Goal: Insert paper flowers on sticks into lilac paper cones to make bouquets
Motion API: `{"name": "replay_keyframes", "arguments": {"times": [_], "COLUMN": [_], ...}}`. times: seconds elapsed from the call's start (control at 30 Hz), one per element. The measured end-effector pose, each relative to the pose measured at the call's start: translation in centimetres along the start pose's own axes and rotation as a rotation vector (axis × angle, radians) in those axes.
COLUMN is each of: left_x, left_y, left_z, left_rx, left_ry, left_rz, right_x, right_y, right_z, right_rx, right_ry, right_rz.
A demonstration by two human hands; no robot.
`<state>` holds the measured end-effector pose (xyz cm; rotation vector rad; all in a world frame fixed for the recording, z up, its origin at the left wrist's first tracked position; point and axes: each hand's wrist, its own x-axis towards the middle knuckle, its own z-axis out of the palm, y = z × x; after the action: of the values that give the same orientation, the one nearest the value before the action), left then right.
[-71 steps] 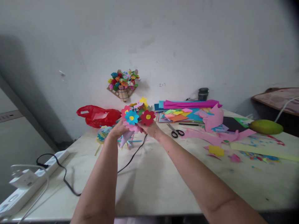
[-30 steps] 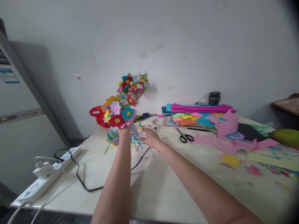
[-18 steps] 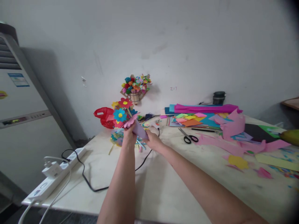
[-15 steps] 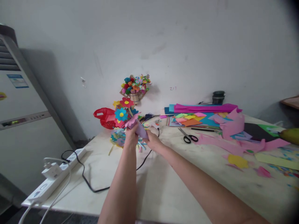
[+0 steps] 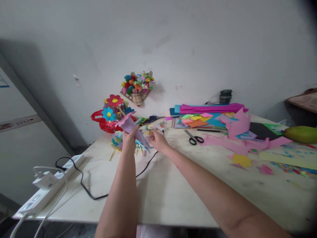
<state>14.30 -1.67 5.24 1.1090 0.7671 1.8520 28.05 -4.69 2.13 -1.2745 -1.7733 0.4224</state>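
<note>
My left hand (image 5: 129, 140) is wrapped round a lilac paper cone (image 5: 130, 125) that tilts up to the left. Out of its scalloped, pinkish top come paper flowers, among them a red flower (image 5: 114, 100) and a blue flower (image 5: 109, 114), both with yellow centres. Just right of the cone's narrow end is my right hand (image 5: 158, 140), apart from it, with bent, loosely parted fingers and nothing visible in them. Behind that hand a white glue gun (image 5: 159, 127) lies partly hidden. Under the cone lie more paper flowers with strip stems (image 5: 117, 140).
Black-handled scissors (image 5: 193, 137), a pencil (image 5: 209, 130), coloured paper sheets (image 5: 213, 109) and pink scraps (image 5: 237, 145) cover the right side. A power strip (image 5: 52, 185) with a black cord (image 5: 92, 197) lies left. A red plastic bag (image 5: 100, 124) stands behind the bouquet.
My right hand has let go of the cone's lower end and now sits a little to its right. The view has shifted right.
</note>
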Motion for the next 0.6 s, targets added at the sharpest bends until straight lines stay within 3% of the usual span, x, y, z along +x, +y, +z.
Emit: {"name": "replay_keyframes", "arguments": {"times": [0.13, 0.33, 0.6], "left_x": [0.3, 0.3, 1.1], "left_y": [0.3, 0.7, 2.2], "left_z": [-1.5, -3.1, -5.5], "left_rx": [0.033, 0.077, 0.086], "left_ry": [-0.039, -0.048, 0.015], "left_rz": [-0.035, -0.063, 0.015], "right_x": [0.3, -0.1, -0.2], "right_y": [1.2, 2.1, 1.6], "right_z": [-0.6, -1.0, 0.4], "right_rx": [-0.093, -0.302, -0.387], "right_ry": [0.045, -0.041, -0.123], "right_rz": [0.061, 0.119, 0.05]}}
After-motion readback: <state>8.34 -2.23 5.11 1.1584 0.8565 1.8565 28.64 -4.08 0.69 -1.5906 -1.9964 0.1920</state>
